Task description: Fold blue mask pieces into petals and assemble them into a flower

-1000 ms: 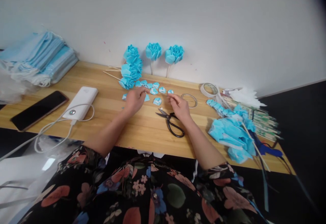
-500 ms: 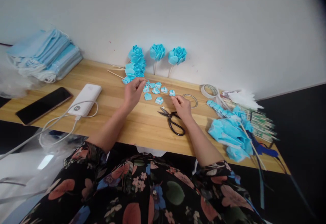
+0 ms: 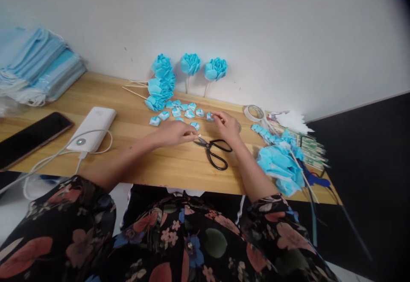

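My left hand (image 3: 177,134) is low over the table, its fingers pinched together beside the tips of the black scissors (image 3: 209,146); a tiny white bit shows there, but what the fingers grip is unclear. My right hand (image 3: 226,124) has its thumb and index finger closed at the edge of a small folded blue piece (image 3: 209,116). Several similar blue pieces (image 3: 190,113) lie scattered between and behind the hands. Blue paper flowers on sticks (image 3: 161,87) lie behind them, and two more flowers (image 3: 215,69) lean on the wall.
On the left are a stack of blue masks (image 3: 41,66), a black phone (image 3: 33,139) and a white power bank (image 3: 92,129) with its cable. A tape roll (image 3: 254,113), crumpled blue material (image 3: 280,166) and a white-green bundle (image 3: 312,151) occupy the right.
My left hand has moved down and right, from the back pieces to the scissor tips. My right hand has risen slightly to a blue piece. The view has shifted right.
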Motion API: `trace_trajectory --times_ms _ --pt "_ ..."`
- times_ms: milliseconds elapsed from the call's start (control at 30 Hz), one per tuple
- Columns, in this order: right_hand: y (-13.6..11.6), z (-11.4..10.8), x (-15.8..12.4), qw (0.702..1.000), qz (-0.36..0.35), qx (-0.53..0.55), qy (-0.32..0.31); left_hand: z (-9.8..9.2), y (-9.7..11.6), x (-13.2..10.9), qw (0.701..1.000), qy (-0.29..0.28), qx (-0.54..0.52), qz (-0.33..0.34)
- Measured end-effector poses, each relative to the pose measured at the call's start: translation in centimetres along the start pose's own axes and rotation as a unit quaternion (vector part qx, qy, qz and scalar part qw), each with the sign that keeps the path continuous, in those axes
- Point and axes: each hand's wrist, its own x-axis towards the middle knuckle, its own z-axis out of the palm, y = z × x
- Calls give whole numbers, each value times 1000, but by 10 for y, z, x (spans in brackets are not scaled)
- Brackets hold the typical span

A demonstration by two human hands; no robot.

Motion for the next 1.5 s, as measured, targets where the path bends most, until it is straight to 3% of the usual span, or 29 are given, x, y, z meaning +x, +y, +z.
trace_trajectory --times_ms 167,333,500,867,1000,1233,1400,1500 --pt "18 -16 24 999 7 -53 0 27 -3 -5 998 -57 -9 25" --pt "30 -6 36 996 35 -82 -5 36 -5 -11 990 -56 114 69" --pt "17 16 48 996 10 -76 -46 36 -6 -13 975 -41 180 125" --pt "-13 42 83 990 -35 -79 -113 32 -6 -14 967 -24 203 154" --pt "-14 43 93 979 -10 -157 -133 31 -5 -13 963 -33 222 145" --pt "-11 53 105 935 104 -283 -187 28 -3 -12 959 -54 244 133" --pt "-10 61 107 938 107 -264 -195 28 -4 -13 961 -58 240 128" --pt "-13 58 103 956 94 -226 -161 29 -5 -13 964 -45 236 113"
